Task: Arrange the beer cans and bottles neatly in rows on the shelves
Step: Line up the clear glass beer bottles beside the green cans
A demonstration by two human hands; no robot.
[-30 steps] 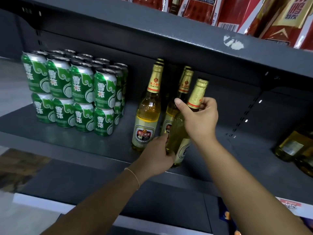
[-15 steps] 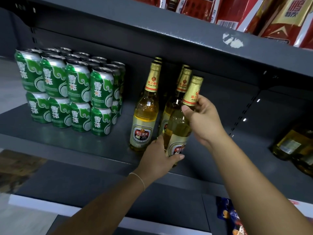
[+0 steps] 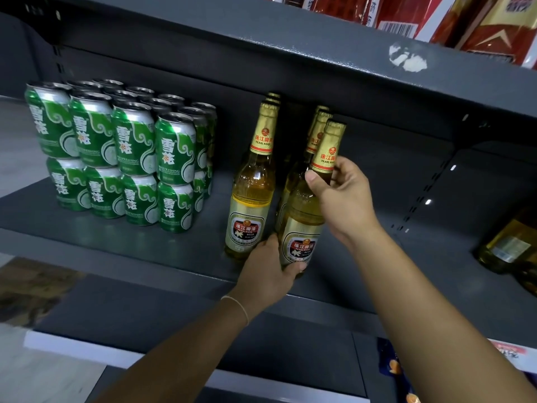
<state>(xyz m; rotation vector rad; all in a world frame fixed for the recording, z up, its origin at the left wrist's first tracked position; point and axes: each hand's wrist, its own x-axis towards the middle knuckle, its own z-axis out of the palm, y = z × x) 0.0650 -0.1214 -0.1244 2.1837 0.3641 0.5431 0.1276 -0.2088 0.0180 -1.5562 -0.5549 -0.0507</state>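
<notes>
On the grey shelf (image 3: pixel 122 245) a golden beer bottle (image 3: pixel 302 228) stands near the front edge, at the head of the right-hand bottle row. My right hand (image 3: pixel 340 196) pinches its gold-foil neck, and my left hand (image 3: pixel 270 269) grips its base at the label. A second row of the same bottles (image 3: pixel 252 199) stands just to the left, with more bottles behind both. Green beer cans (image 3: pixel 128 158), stacked two high in several rows, fill the left part of the shelf.
The shelf above (image 3: pixel 290 53) hangs low over the bottle caps and carries red packages (image 3: pixel 479 21). Other yellow bottles (image 3: pixel 508 245) lie at the far right of the shelf. A lower shelf (image 3: pixel 174 324) juts out beneath my arms.
The held bottle went from tilted to upright and now sits on the shelf in front of the right row. My right hand slid from the bottle's shoulder up to the neck.
</notes>
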